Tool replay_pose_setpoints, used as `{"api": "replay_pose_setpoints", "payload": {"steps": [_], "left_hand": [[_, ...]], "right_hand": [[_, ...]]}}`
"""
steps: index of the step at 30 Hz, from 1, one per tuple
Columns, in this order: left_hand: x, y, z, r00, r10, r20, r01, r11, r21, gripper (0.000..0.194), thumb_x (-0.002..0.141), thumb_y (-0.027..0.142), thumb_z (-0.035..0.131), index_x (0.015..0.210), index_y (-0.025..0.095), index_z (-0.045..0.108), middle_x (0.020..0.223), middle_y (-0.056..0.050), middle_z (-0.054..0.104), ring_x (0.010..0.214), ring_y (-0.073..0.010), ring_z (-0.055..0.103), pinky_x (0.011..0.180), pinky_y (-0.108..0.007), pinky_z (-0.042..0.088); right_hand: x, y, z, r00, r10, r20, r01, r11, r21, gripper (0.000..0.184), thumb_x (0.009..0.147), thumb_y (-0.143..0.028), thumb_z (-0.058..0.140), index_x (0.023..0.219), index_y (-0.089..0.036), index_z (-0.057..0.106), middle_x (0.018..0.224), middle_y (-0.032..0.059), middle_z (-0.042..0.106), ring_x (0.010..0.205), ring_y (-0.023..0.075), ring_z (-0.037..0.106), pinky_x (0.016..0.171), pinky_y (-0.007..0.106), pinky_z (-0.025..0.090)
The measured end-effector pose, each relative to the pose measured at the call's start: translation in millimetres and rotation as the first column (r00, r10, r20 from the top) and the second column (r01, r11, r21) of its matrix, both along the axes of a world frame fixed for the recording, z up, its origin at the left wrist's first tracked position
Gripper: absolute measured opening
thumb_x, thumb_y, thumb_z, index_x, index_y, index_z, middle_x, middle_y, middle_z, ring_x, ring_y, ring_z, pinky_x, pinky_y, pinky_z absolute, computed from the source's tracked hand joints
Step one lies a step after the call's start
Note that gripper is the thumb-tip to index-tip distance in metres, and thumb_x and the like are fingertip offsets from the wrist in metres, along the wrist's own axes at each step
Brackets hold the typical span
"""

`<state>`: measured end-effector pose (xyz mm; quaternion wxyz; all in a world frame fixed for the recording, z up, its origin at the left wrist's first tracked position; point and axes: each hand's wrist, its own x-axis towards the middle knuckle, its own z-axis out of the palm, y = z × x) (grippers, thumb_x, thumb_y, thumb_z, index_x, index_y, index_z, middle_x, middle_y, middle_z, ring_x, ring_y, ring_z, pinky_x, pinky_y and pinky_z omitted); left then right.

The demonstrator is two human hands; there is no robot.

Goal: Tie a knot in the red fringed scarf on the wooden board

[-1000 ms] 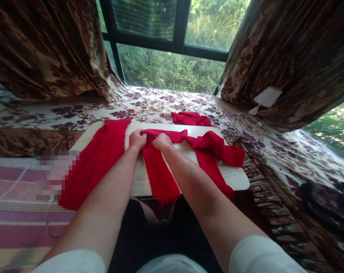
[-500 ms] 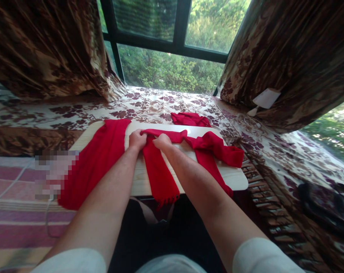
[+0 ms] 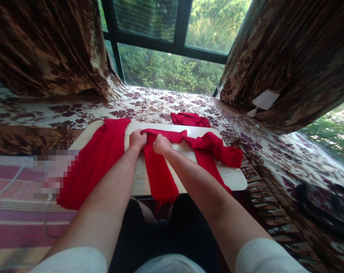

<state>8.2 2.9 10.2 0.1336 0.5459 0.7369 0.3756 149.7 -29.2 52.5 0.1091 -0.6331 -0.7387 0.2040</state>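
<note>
Pinching the red scarf [image 3: 162, 172] at its upper fold, the left hand [image 3: 138, 139] is keeping its fingertips together. Right hand [image 3: 162, 145] is resting over the scarf, fingers curling closed; whether they are catching cloth, cannot tell. Scarf is lying across the pale board [image 3: 233, 178], fringe hanging over the near edge. Broad red cloth [image 3: 96, 163] is draping the board's left end. Beyond, more red fabric [image 3: 190, 119] is lying on the floral cover [image 3: 149, 100].
</note>
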Motion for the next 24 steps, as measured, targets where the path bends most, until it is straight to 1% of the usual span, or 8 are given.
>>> {"api": "replay_pose_setpoints", "payload": {"steps": [3,6,8,10,12,14,18,24], "left_hand": [[0.6,0.8,-1.5,1.0,0.018,-0.015,-0.018,1.0,0.004,0.025,0.087,0.031,0.053,0.09,0.019,0.074,0.096,-0.013,0.076,0.087,-0.026,0.067,0.075,-0.03,0.047],[1.1,0.5,-0.6,0.999,0.029,-0.024,-0.029,0.999,-0.013,0.024,0.086,0.028,0.052,0.09,0.019,0.074,0.096,-0.014,0.076,0.087,-0.0259,0.067,0.076,-0.03,0.047],[1.5,-0.4,1.1,0.999,0.025,-0.022,-0.025,0.999,-0.022,0.023,0.086,0.028,0.052,0.089,0.018,0.073,0.096,-0.013,0.076,0.086,-0.0254,0.067,0.075,-0.03,0.046],[1.8,-1.5,2.6,1.0,0.019,-0.019,-0.019,1.0,-0.022,0.023,0.087,0.028,0.052,0.089,0.018,0.073,0.095,-0.013,0.076,0.085,-0.0249,0.066,0.074,-0.03,0.046],[1.8,-2.4,3.2,1.0,0.014,-0.014,-0.014,1.0,-0.01,0.023,0.087,0.028,0.052,0.088,0.018,0.072,0.094,-0.012,0.076,0.083,-0.0244,0.065,0.073,-0.03,0.046],[1.3,-2.8,2.7,1.0,0.004,-0.005,-0.004,1.0,0.01,0.023,0.087,0.028,0.052,0.088,0.018,0.072,0.092,-0.012,0.075,0.082,-0.0236,0.065,0.073,-0.029,0.046],[0.2,-2.6,0.4,1.0,-0.013,0.006,0.013,1.0,0.028,0.025,0.088,0.032,0.052,0.089,0.017,0.073,0.09,-0.011,0.075,0.08,-0.0221,0.064,0.073,-0.028,0.046],[-0.3,-4.2,-0.3,1.0,-0.007,0.002,0.007,0.999,0.049,0.031,0.087,0.04,0.055,0.089,0.017,0.075,0.089,-0.011,0.076,0.077,-0.0215,0.063,0.072,-0.029,0.046]], "right_hand": [[0.4,-15.3,-0.4,0.994,0.007,0.107,-0.015,0.997,0.076,0.034,0.097,-0.025,0.051,0.127,-0.009,0.052,0.114,0.0207,0.071,0.104,0.03,0.071,0.087,0.039,0.054],[1.7,-30.3,2.7,0.98,0.03,0.198,-0.076,0.97,0.23,0.028,0.099,-0.019,0.041,0.123,-0.012,0.053,0.117,0.0194,0.068,0.104,0.0276,0.068,0.086,0.037,0.053],[3.7,-40.0,5.7,0.964,0.087,0.25,-0.171,0.927,0.334,0.026,0.099,-0.019,0.04,0.118,-0.014,0.056,0.122,0.0195,0.064,0.111,0.0277,0.063,0.09,0.038,0.051],[6.4,-48.9,6.2,0.935,0.218,0.281,-0.317,0.869,0.38,0.025,0.1,-0.024,0.041,0.114,-0.015,0.06,0.124,0.0181,0.063,0.118,0.0283,0.057,0.098,0.041,0.046],[9.1,-55.9,2.1,0.892,0.362,0.272,-0.445,0.81,0.383,0.029,0.1,-0.032,0.045,0.116,-0.016,0.063,0.13,0.0156,0.062,0.124,0.0275,0.053,0.107,0.042,0.04],[11.5,-60.2,-6.2,0.865,0.443,0.236,-0.502,0.783,0.367,0.039,0.1,-0.038,0.047,0.128,-0.015,0.06,0.143,0.0135,0.057,0.134,0.0263,0.046,0.116,0.043,0.032],[14.3,-61.0,-22.4,0.867,0.465,0.179,-0.498,0.825,0.269,0.059,0.101,-0.045,0.041,0.151,-0.014,0.041,0.16,0.0114,0.038,0.148,0.0266,0.031,0.122,0.049,0.021],[17.0,-61.0,-24.1,0.846,0.497,0.195,-0.53,0.822,0.206,0.065,0.101,-0.053,0.038,0.157,-0.018,0.034,0.165,0.0108,0.029,0.153,0.0285,0.023,0.123,0.058,0.014]]}}
